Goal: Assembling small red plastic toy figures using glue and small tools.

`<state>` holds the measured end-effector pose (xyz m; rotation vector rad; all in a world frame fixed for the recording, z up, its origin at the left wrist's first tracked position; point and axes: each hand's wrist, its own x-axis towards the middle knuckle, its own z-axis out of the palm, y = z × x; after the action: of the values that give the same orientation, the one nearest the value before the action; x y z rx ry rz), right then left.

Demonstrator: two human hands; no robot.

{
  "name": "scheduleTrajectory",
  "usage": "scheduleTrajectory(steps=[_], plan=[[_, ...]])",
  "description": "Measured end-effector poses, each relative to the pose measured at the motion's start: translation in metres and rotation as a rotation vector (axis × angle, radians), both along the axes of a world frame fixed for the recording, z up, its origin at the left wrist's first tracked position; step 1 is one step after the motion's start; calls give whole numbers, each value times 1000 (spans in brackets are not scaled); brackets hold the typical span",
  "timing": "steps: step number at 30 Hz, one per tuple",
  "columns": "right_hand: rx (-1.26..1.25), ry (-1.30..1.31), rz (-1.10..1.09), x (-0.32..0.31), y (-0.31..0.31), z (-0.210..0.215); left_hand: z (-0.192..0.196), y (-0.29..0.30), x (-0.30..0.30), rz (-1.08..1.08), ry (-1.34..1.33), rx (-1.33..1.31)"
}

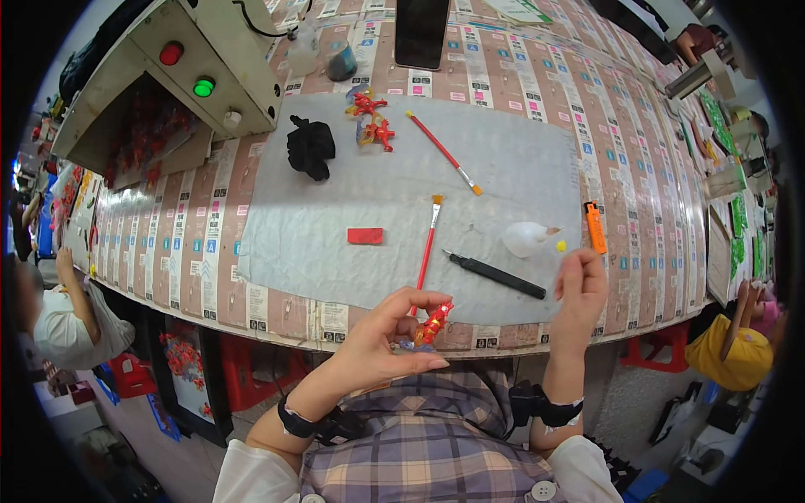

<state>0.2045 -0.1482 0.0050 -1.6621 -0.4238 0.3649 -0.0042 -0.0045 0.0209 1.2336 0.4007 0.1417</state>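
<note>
Seen from the head camera, the left hand (381, 339) is raised in front of the chest, just near of the worktop's (637, 126) near edge, and its fingers (419, 300) pinch a small red and yellow plastic figurine (433, 323). The thumb lies under the figurine and the forefinger arches over it, so the toy sits between the two tips, tilted, its upper end pointing to the far right. It is glossy red with yellow patches, and a bluish bit shows at its lower end. The right hand (579, 293) is lifted to the right, well apart from the figurine, with fingers curled loosely together and holding nothing that can be made out.

On the grey paper sheet (520, 159) beyond the hands lie a red-handled paintbrush with orange bristles (428, 247), a black craft knife (495, 275), a flat red rectangular block (365, 235) and a white squeeze bottle lying on its side (527, 238). An orange lighter (594, 227) rests at the sheet's right edge. Farther off lie a second red-handled brush (443, 152), two more red figurines (373, 120) and a crumpled black cloth (310, 147). A grey control box with red and green buttons (189, 71) stands at the far left. Nothing lies between the hands and the figurine.
</note>
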Motion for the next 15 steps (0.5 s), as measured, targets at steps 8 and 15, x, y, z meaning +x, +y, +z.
scheduleTrajectory(steps=[8,15], plan=[[-171,-155,152,23,19,-22,0,-6,0,121,55,69],[-180,-84,236,26,22,-44,2,-6,0,152,58,274]])
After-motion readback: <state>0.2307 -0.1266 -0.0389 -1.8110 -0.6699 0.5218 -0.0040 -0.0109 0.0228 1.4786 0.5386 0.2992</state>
